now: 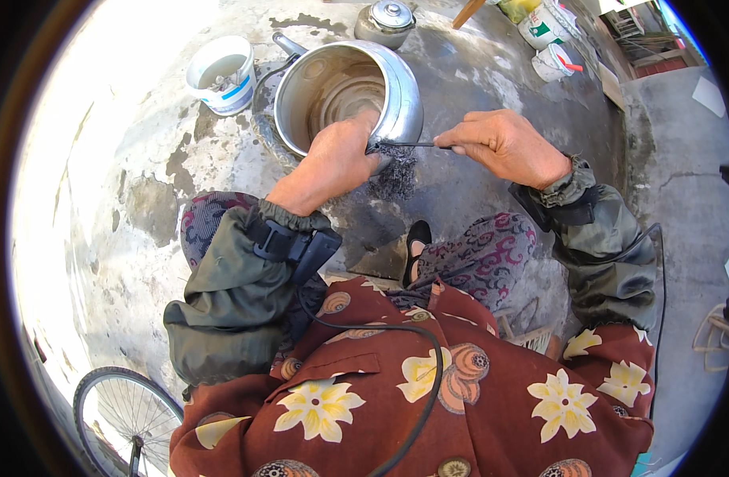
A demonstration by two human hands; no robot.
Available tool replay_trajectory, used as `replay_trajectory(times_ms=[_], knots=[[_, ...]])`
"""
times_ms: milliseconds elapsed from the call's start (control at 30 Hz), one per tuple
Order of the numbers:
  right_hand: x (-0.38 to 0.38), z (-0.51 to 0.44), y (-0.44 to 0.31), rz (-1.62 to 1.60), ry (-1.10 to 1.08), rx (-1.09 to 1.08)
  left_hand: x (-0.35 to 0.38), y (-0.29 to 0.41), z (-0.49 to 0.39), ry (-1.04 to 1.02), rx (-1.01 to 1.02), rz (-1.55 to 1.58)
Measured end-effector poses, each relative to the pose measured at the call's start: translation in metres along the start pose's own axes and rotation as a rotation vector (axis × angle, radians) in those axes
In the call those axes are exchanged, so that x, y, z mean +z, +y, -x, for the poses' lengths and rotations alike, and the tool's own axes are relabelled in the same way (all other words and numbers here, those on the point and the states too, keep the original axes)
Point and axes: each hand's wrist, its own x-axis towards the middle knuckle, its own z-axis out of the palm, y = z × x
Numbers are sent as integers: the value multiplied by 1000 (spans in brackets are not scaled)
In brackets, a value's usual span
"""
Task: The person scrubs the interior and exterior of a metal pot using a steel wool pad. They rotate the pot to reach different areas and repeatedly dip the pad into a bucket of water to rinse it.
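A large aluminium kettle lies tipped on the concrete, its lidless mouth facing me and its inside stained brown. My left hand grips the near rim, fingers inside the mouth and thumb outside. Between the fingertips of my right hand is a thin dark rod-like tool, held level and pointing left. The tool's tip meets the kettle's outer edge near my left thumb; what kind of tool it is I cannot tell. Just beneath it shows a dark grey, shaggy or crumbly mass.
A white plastic bucket with cloudy contents stands left of the kettle. Behind is a smaller lidded metal pot. White buckets stand at the far right. A bicycle wheel is at lower left. A cable crosses my shirt.
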Motion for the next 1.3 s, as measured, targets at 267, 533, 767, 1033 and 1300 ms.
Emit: replay_trajectory(times_ms=[267, 533, 767, 1033, 1300], knots=[[-8, -2, -4, 205, -71, -5, 3, 7, 9, -30, 190, -177], [-4, 3, 7, 36, -67, 8, -4, 11, 5, -74, 169, -26], [-10, 12, 16, -96, -137, 66, -1, 14, 4, -150, 172, 50], [-7, 11, 18, 13, -172, 14, 1, 11, 0, -178, 124, -1], [1, 7, 25, -259, -197, 105, 0, 14, 2, -249, 117, 47]])
